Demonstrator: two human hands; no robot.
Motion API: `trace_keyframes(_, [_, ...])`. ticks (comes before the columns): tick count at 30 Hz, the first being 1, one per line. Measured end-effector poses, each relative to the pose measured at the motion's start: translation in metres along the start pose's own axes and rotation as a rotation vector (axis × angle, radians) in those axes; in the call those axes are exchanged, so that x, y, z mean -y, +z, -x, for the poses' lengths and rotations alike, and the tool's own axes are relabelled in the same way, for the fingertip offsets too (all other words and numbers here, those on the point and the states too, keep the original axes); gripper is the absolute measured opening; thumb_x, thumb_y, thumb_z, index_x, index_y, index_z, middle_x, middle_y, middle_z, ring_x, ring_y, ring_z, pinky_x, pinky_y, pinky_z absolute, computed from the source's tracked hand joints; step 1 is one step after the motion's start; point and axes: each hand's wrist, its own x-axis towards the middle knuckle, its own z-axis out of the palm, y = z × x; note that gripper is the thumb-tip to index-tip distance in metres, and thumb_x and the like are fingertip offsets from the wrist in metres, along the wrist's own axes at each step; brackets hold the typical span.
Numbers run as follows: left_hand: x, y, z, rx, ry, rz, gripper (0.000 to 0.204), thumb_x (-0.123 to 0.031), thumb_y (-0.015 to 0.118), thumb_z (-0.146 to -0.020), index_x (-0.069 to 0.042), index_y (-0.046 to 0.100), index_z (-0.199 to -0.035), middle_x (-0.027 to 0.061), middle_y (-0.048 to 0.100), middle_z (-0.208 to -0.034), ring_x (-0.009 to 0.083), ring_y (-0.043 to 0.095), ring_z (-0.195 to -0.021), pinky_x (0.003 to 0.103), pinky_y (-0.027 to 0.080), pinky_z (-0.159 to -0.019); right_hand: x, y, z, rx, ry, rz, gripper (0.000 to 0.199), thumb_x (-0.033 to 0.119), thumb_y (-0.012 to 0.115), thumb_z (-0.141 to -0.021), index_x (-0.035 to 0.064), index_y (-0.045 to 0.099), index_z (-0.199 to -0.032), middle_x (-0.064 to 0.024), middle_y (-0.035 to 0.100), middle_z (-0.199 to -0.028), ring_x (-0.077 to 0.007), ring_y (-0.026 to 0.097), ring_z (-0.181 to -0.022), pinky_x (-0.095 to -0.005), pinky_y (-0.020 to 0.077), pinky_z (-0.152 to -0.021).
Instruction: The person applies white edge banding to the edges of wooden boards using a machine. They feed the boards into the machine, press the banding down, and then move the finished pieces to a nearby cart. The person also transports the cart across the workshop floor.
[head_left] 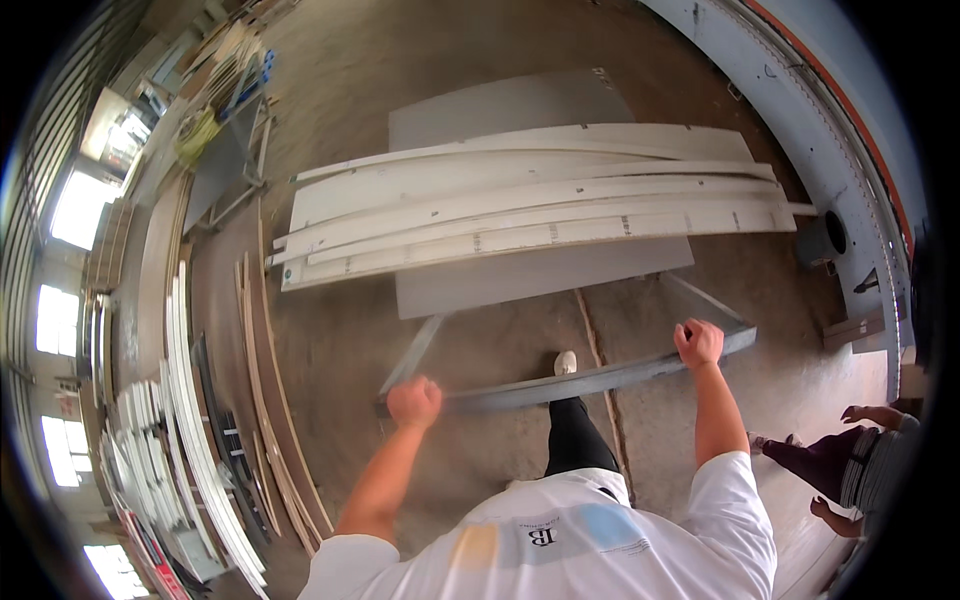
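A long grey metal bar runs across in front of me, with side bars going forward from both ends toward a grey sheet. My left hand is closed around the bar near its left end. Closer to the right end, my right hand grips the same bar in a fist. Beyond the bar, several long white boards lie stacked crosswise over the sheet, some slightly askew. What holds the sheet up is hidden beneath it.
Long white strips and brown boards line the left side. A blue-grey machine or beam stands at the right, with a dark bucket beside it. Another person is at the lower right.
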Motion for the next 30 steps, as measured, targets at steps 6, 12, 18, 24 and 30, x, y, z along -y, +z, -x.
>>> trace_keyframes(6, [-0.022,0.024,-0.148,-0.008,-0.086,-0.045,0.026,-0.033,0.065,-0.088,-0.014,0.067,-0.071,0.0135,0.068,-0.069,0.039,0.067,-0.07,0.053,0.051,-0.064,0.015,0.033,-0.17,0.131,0.112,0.077,0.043,0.05,0.06,-0.09,0.0121,0.074,-0.074,-0.0133,0.072,-0.078,-0.0368,0.07,-0.081,-0.0506,0.0537,-0.073])
trace_keyframes(12, [-0.059,0.041,-0.299,-0.005,-0.109,0.005,0.027,-0.034,0.065,-0.087,-0.013,0.068,-0.07,0.0138,0.07,-0.071,0.038,0.067,-0.069,0.052,0.05,-0.062,0.141,0.049,-0.305,0.484,-0.112,0.084,0.05,0.066,0.066,-0.084,0.0186,0.08,-0.081,-0.0086,0.076,-0.083,-0.0331,0.072,-0.086,-0.0489,0.0551,-0.078])
trace_keyframes(18, [-0.09,0.06,-0.427,-0.101,0.013,0.168,0.025,-0.031,0.063,-0.088,-0.015,0.069,-0.07,0.0123,0.07,-0.07,0.0366,0.067,-0.066,0.052,0.05,-0.06,0.191,0.079,-0.415,0.523,-0.375,0.067,0.059,0.078,0.074,-0.073,0.022,0.079,-0.09,-0.004,0.076,-0.093,-0.0263,0.07,-0.099,-0.0432,0.0521,-0.086])
trace_keyframes(24, [-0.126,0.059,-0.565,0.055,0.055,0.138,0.025,-0.027,0.059,-0.093,-0.013,0.068,-0.074,0.0073,0.072,-0.075,0.0315,0.069,-0.072,0.05,0.05,-0.066,0.186,0.091,-0.582,0.709,-0.282,0.225,0.068,0.084,0.072,-0.071,0.0204,0.079,-0.094,-0.005,0.075,-0.094,-0.0286,0.07,-0.103,-0.0447,0.0525,-0.09])
trace_keyframes(30, [-0.13,0.07,-0.705,0.141,0.035,0.146,0.034,-0.031,0.052,-0.099,-0.013,0.07,-0.077,0.0101,0.074,-0.081,0.0341,0.07,-0.077,0.051,0.052,-0.068,0.212,0.095,-0.742,0.767,-0.278,0.261,0.071,0.085,0.07,-0.071,0.0224,0.08,-0.101,-0.0061,0.077,-0.099,-0.029,0.071,-0.104,-0.0429,0.0537,-0.092])
